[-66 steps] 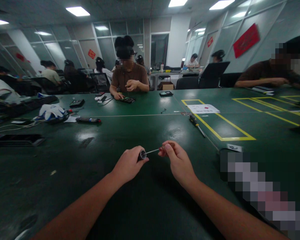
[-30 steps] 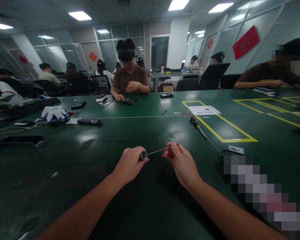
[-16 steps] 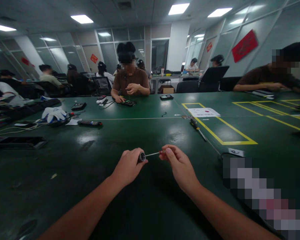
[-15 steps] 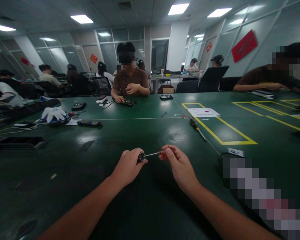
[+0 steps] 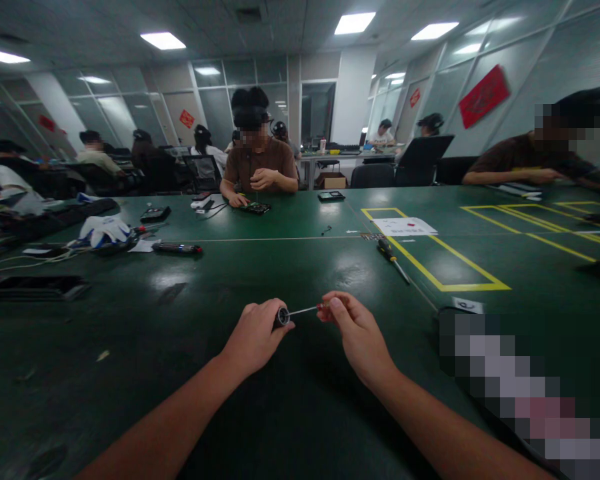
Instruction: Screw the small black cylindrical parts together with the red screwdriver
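Note:
My left hand (image 5: 254, 335) is closed around a small dark cylindrical part (image 5: 282, 316) whose round end faces right. My right hand (image 5: 356, 337) pinches the reddish handle of a thin small screwdriver (image 5: 306, 310). Its metal shaft reaches left, with the tip at the end of the cylindrical part. Both hands hover just above the green table (image 5: 300, 267), close to its near edge.
A yellow-handled screwdriver (image 5: 392, 259) lies beyond my right hand beside yellow floor-tape lines (image 5: 450, 267) and a paper sheet (image 5: 405, 227). White gloves (image 5: 105, 229), cables and a dark tool (image 5: 177, 248) lie at the left. A person in brown (image 5: 259, 167) works opposite; another person's sleeve (image 5: 530, 157) rests at the right.
My hands have kept the same grip and barely shifted. The view has drifted slightly; the screwdriver shaft stays at the end of the cylindrical part.

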Demonstrator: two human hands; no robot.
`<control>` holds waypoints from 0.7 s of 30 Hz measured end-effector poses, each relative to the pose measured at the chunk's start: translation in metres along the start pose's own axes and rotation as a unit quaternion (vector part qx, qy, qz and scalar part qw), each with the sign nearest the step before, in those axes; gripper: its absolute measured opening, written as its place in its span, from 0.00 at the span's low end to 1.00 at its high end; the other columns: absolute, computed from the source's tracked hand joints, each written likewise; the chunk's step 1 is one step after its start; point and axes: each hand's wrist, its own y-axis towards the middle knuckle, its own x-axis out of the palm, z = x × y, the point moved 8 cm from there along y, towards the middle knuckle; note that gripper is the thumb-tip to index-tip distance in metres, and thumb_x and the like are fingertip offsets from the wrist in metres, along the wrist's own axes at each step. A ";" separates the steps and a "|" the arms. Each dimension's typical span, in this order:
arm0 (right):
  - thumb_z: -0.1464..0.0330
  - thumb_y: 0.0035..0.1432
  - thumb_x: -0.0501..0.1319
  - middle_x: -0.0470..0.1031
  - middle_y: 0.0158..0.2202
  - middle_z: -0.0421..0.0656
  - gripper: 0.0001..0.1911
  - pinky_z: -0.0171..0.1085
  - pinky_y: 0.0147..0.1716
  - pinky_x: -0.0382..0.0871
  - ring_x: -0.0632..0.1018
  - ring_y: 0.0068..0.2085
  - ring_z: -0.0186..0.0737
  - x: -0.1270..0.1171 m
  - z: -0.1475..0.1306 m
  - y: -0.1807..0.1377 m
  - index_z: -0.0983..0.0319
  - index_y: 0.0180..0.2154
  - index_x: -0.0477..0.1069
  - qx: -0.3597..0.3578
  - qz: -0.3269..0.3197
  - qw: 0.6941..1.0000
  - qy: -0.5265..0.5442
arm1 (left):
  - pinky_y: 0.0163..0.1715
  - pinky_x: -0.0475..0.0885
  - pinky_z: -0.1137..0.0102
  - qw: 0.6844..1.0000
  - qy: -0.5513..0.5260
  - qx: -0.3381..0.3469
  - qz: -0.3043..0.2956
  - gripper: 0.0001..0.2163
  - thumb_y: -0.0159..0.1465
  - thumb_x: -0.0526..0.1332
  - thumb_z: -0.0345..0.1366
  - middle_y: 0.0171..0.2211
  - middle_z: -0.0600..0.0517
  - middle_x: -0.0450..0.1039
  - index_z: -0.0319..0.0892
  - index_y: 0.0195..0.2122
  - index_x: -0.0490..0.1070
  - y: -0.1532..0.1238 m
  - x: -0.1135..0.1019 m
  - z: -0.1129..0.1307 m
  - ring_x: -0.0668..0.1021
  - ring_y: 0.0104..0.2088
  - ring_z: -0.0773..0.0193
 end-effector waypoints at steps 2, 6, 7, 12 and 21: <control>0.51 0.63 0.64 0.80 0.35 0.42 0.18 0.43 0.43 0.74 0.81 0.38 0.44 0.000 0.000 0.000 0.58 0.42 0.77 -0.001 -0.005 1.000 0.000 | 0.42 0.66 0.62 1.000 -0.004 -0.006 0.000 0.05 0.69 0.62 0.38 0.37 0.52 0.75 0.43 0.38 0.70 -0.001 0.000 -0.001 0.75 0.39 0.57; 0.51 0.63 0.64 0.80 0.35 0.42 0.17 0.43 0.43 0.73 0.81 0.38 0.44 0.001 -0.001 -0.001 0.57 0.42 0.77 -0.002 -0.008 1.000 0.002 | 0.41 0.65 0.62 1.000 -0.005 -0.011 0.004 0.05 0.69 0.62 0.38 0.37 0.52 0.74 0.44 0.38 0.70 -0.001 0.000 -0.002 0.75 0.39 0.57; 0.51 0.63 0.64 0.80 0.35 0.42 0.17 0.43 0.43 0.73 0.80 0.38 0.43 0.001 -0.001 -0.001 0.58 0.42 0.77 -0.002 -0.008 1.000 0.004 | 0.41 0.65 0.63 1.000 -0.006 -0.009 0.005 0.05 0.69 0.62 0.38 0.37 0.52 0.74 0.43 0.38 0.70 -0.001 0.000 -0.002 0.75 0.38 0.57; 0.52 0.63 0.64 0.79 0.35 0.42 0.16 0.43 0.43 0.73 0.80 0.38 0.43 0.003 -0.001 -0.001 0.58 0.42 0.76 -0.004 -0.013 1.000 0.013 | 0.41 0.64 0.63 1.000 -0.013 0.001 0.006 0.04 0.69 0.62 0.37 0.36 0.53 0.74 0.43 0.38 0.70 -0.001 -0.001 0.000 0.74 0.37 0.58; 0.55 0.62 0.67 0.72 0.28 0.37 0.14 0.38 0.32 0.69 0.73 0.28 0.37 0.011 -0.002 -0.003 0.56 0.44 0.76 0.028 -0.050 0.998 0.029 | 0.43 0.63 0.63 1.000 -0.003 0.022 0.001 0.04 0.68 0.64 0.35 0.36 0.54 0.74 0.43 0.38 0.70 0.001 0.002 -0.001 0.75 0.39 0.59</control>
